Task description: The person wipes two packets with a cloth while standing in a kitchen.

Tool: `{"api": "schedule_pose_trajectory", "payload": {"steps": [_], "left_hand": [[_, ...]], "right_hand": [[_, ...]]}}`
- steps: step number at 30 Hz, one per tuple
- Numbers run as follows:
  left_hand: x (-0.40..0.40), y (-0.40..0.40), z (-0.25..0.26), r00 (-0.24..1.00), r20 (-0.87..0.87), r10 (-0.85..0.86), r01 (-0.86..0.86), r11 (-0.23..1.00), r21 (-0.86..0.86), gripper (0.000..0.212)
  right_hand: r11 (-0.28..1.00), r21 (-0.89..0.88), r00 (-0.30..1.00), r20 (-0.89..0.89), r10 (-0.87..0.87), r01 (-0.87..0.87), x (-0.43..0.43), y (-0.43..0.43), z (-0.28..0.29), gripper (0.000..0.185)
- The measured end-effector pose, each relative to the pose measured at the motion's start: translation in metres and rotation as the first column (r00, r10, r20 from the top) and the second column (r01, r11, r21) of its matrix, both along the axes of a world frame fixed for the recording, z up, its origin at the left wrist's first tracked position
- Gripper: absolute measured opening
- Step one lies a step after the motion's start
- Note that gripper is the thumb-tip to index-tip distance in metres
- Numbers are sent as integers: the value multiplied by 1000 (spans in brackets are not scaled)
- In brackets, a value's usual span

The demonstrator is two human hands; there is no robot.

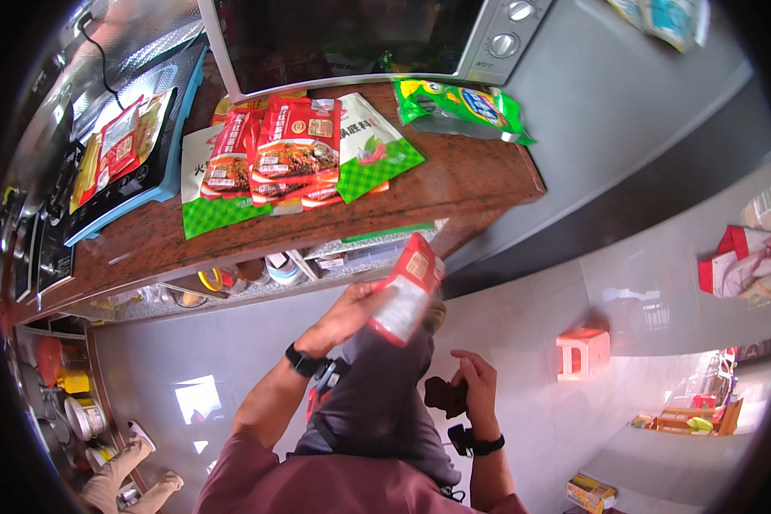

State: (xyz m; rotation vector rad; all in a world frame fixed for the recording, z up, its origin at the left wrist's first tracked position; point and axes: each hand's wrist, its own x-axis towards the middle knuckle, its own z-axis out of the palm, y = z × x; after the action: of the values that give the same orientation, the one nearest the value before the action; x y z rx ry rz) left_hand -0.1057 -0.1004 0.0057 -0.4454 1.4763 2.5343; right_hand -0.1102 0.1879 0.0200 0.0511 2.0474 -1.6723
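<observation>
My left hand (pixel 350 315) grips a red and silver sauce packet (pixel 410 289) by its left edge, out in front of the counter. The packet is blurred. Lower right, my right hand (pixel 478 383) has its fingers curled by a dark, lumpy thing (pixel 446 396), which appears to be held; I cannot tell what it is. Beyond my hands, several red sauce packets (pixel 297 144) lie overlapping on the brown stone counter (pixel 450 168). Under and beside them are green-and-white seasoning packets, one on the right (pixel 380 154) and one on the left (pixel 221 215).
A microwave oven (pixel 360 45) stands behind the packets, with a green plastic package (pixel 466 109) to its right. Packets (pixel 121 144) rest on an induction cooker (pixel 144 183). Jars fill a shelf below. A pink stool (pixel 583 354) is on the floor. Another person's legs (pixel 119 472) show lower left.
</observation>
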Motion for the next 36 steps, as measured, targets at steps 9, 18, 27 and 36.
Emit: {"api": "schedule_pose_trajectory", "payload": {"steps": [9, 18, 27, 36], "left_hand": [[115, 54, 7, 993, -58, -102, 112, 969, 218, 39], [120, 112, 15, 985, -169, 39, 83, 748, 659, 41], [101, 111, -17, 996, 63, 55, -83, 544, 835, 51], [112, 109, -52, 987, 107, 116, -152, 515, 844, 46]], "right_hand": [[935, -275, 968, 52, 245, -222, 33, -3, 40, 16], [987, -94, 987, -100, 123, -133, 68, -12, 23, 11], [876, -428, 966, -27, -258, 222, 40, 17, 61, 20], [767, 588, 276, -716, 641, -257, 57, -53, 15, 38]]}}
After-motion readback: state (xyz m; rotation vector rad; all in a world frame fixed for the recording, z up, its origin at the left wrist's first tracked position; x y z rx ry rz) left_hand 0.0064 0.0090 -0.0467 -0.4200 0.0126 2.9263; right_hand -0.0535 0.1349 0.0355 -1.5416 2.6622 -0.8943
